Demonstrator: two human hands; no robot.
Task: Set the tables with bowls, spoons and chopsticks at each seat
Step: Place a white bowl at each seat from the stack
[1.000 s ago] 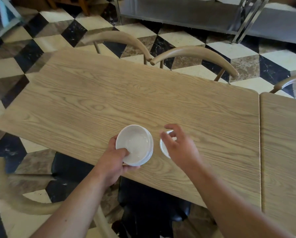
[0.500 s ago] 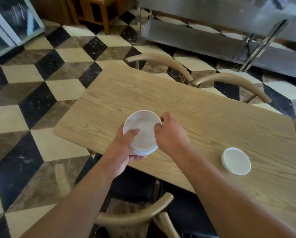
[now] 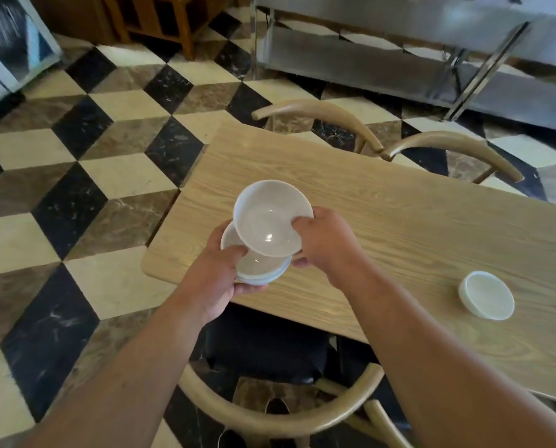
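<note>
My left hand [image 3: 220,279] grips a small stack of white bowls [image 3: 260,270] above the near left part of the wooden table [image 3: 399,221]. My right hand [image 3: 325,240] pinches the rim of the top white bowl [image 3: 270,218], which is tilted and lifted partly off the stack. Another white bowl [image 3: 486,295] stands alone on the table near its front edge, to the right. No spoons or chopsticks are visible.
A wooden chair with a black seat [image 3: 263,347] is tucked under the table just below my hands. Two curved wooden chair backs [image 3: 318,114] [image 3: 457,147] stand on the far side. A steel shelf unit [image 3: 415,53] lies beyond, on the checkered floor.
My right hand left one bowl on the table at the right, came back to the stack, and has now lifted the top bowl off it. My view shifted left along the table.
</note>
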